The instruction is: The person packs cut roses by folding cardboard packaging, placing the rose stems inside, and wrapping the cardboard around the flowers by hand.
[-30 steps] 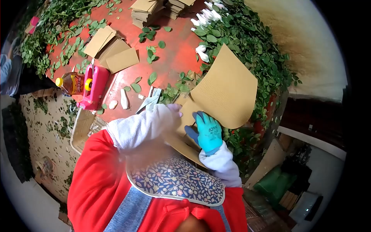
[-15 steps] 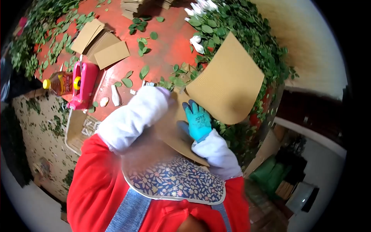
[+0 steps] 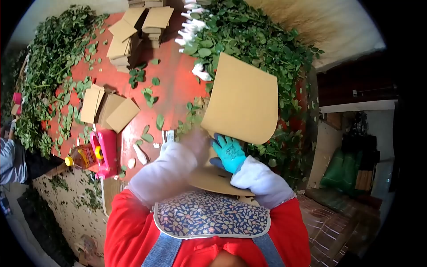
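Note:
A large sheet of brown corrugated cardboard (image 3: 242, 98) stands folded up in front of me, and its lower part (image 3: 213, 181) lies close to my apron. My right hand (image 3: 230, 153), in a teal and dark blue glove, rests on the cardboard near the fold with its fingers spread. Beside it on the left, my left hand (image 3: 196, 141) is smeared by motion over the cardboard's edge; its fingers and anything in them cannot be made out. White flower heads in sleeves (image 3: 189, 31) and leafy stems (image 3: 258, 40) lie beyond the cardboard.
Small cardboard pieces (image 3: 123, 115) and taller stacks (image 3: 155, 20) lie on the red table (image 3: 171, 58). At left are a pink container (image 3: 106, 153), a yellow-capped bottle (image 3: 82, 156) and a leaf pile (image 3: 53, 66). Another person's sleeve (image 3: 9, 160) shows at far left.
The view has turned, showing more of the table's far side. The raised cardboard panel has changed its tilt. My left hand is now blurred near the fold; my right hand stays on the cardboard.

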